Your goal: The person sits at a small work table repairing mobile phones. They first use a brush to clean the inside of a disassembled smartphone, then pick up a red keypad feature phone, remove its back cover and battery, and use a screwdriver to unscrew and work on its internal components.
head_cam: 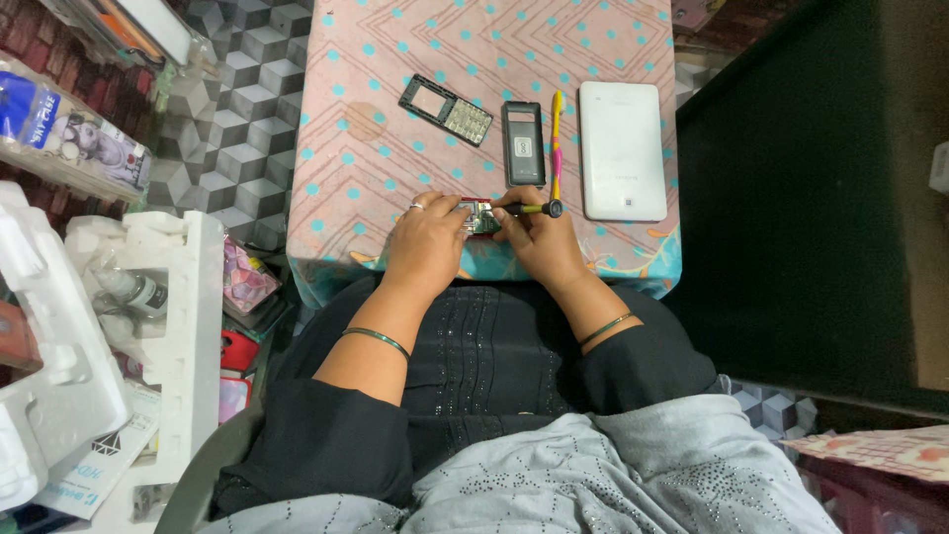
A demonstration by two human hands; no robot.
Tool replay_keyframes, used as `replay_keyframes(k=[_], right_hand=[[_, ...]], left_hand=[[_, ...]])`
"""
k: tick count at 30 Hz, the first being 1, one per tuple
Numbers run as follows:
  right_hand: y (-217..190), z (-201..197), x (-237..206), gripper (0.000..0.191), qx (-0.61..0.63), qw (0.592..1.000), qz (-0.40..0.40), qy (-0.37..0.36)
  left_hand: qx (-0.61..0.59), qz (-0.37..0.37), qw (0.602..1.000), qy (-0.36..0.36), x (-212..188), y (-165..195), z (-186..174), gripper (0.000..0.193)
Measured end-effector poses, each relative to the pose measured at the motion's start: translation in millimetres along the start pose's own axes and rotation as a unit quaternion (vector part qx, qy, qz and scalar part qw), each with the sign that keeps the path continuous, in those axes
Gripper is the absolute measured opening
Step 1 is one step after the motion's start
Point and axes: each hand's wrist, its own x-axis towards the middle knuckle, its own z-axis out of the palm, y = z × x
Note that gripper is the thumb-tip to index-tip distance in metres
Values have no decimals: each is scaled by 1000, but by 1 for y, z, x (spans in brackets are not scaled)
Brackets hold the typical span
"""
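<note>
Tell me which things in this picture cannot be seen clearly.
- Small phone body, head view: mostly hidden by the left hand and right hand.
- Black-handled screwdriver, head view: its tip is too small to make out.
- White foam packing, head view: cut off by the left edge.

keypad frame (446,109) left | back cover (522,144) centre; pen (557,138) beside | tablet (622,150) right

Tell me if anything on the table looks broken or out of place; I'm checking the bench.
A phone lies in pieces: its keypad front frame and dark back cover sit apart on the dotted cloth. The left hand steadies the body; the right hand holds a screwdriver. Nothing spilled.
</note>
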Motion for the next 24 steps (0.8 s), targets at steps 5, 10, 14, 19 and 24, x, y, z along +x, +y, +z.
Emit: replay_keyframes(k=[5, 10, 14, 19, 24], right_hand=[[0, -1, -1, 14, 6, 1000, -10, -9], [-1, 1, 0, 14, 13, 1000, 1, 9], [-2, 1, 0, 16, 0, 1000, 5, 5], [-2, 2, 2, 16, 12, 999, 30, 18], [-2, 0, 0, 15, 5, 1000, -4, 18]], left_hand=[[3, -7, 1000, -6, -1, 0, 0, 32], [4, -6, 1000, -8, 0, -1, 0, 33], [3, -3, 1000, -11, 1, -1, -1, 34], [6, -6, 1000, -9, 1, 0, -1, 32], [9, 0, 1000, -10, 1, 0, -1, 33]])
